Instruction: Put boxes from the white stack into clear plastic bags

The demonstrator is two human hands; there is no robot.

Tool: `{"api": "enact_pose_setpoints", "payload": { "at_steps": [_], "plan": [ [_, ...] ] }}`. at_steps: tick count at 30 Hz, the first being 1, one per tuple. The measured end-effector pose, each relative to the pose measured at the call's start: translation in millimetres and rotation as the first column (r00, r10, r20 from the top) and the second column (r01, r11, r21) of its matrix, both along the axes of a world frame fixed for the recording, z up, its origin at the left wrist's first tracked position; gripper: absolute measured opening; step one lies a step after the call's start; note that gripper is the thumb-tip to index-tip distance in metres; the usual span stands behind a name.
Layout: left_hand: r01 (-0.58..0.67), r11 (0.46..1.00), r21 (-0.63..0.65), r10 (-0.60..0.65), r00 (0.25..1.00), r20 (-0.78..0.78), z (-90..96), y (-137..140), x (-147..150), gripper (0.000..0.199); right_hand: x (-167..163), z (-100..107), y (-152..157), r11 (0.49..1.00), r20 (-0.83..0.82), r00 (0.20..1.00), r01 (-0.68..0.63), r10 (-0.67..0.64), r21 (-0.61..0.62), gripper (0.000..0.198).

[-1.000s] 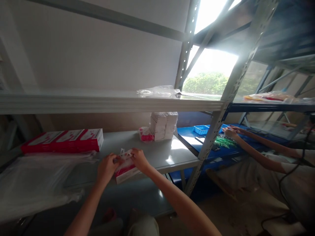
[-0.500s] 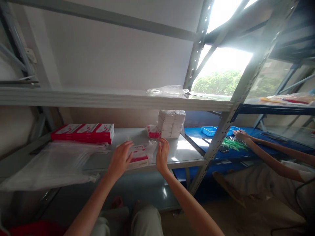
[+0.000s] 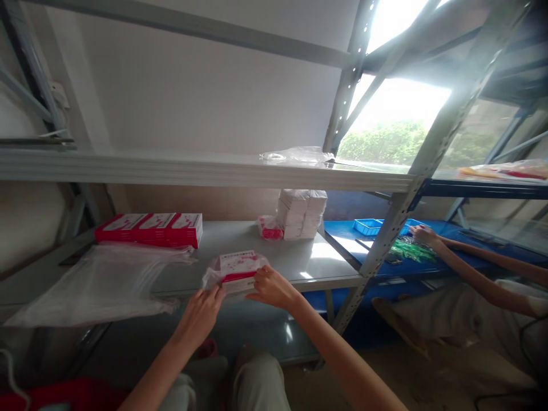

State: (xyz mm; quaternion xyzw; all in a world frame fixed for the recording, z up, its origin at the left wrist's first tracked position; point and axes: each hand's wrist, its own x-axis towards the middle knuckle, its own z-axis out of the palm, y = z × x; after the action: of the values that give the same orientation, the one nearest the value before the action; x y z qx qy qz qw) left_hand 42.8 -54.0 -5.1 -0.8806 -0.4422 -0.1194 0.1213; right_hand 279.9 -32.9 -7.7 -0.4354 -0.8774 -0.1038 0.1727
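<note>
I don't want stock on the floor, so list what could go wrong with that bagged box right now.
The bagged box sits at the front edge of the grey shelf, and the left hand and right hand grip it only at its near side, so it could slip off. The loose clear bags overhang the same edge and might slide down if brushed.

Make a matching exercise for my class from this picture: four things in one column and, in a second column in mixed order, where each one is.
Things
1. bagged box
2. row of red boxes
3. stack of white boxes
4. blue tray

Places
A. on the blue bench to the right
B. at the shelf's back left
C. between the left hand and right hand
D. at the shelf's back right

Pairs: 1-C, 2-B, 3-D, 4-A
</note>
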Motion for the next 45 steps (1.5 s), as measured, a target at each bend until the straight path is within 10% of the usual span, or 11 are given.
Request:
{"api": "enact_pose_setpoints", "payload": {
  "at_steps": [3,7,12,23,29,34,41,45],
  "plan": [
    [-0.239,0.966,-0.098,0.241,0.970,0.012,-16.0,6.5,-1.1,0.049,9.7,-9.2,-8.8,0.990,0.043,0.989,-0.140,0.141,-0.027,0.033],
    [-0.351,0.916,-0.193,0.379,0.915,0.135,-22.4,25.8,1.0,0.052,19.0,-15.3,-13.6,0.994,0.010,1.000,-0.010,0.011,-0.106,0.043],
    [-0.343,0.898,-0.276,0.411,0.878,0.245,-12.9,52.5,9.5,0.045,21.3,-16.3,-8.0,0.902,-0.183,0.895,0.364,-0.407,-0.231,0.038],
    [-0.344,0.915,-0.210,0.398,0.855,0.333,-23.7,114.2,16.6,0.037,21.2,-14.8,35.9,0.899,-0.346,0.836,0.347,-0.425,-0.267,0.049],
    [-0.274,0.937,-0.217,0.336,0.879,0.338,-36.1,139.7,18.4,0.028,14.3,-11.6,88.0,0.816,-0.393,0.773,0.264,-0.498,-0.514,0.054],
    [-0.250,0.966,-0.066,0.256,0.889,0.378,-44.8,119.9,8.7,0.029,12.9,-23.5,83.9,0.843,-0.461,0.758,0.215,-0.463,-0.493,0.044],
    [-0.237,0.956,0.174,0.087,0.794,0.601,-58.0,48.5,-1.8,0.028,35.6,-45.8,5.6,0.891,-0.732,0.646,-0.174,-0.218,-0.419,0.059],
    [-0.055,0.985,0.164,-0.078,0.703,0.707,-41.5,25.6,16.7,0.032,36.5,-23.5,-15.8,0.921,-0.624,0.730,0.019,-0.280,-0.390,0.058]
  ]
}}
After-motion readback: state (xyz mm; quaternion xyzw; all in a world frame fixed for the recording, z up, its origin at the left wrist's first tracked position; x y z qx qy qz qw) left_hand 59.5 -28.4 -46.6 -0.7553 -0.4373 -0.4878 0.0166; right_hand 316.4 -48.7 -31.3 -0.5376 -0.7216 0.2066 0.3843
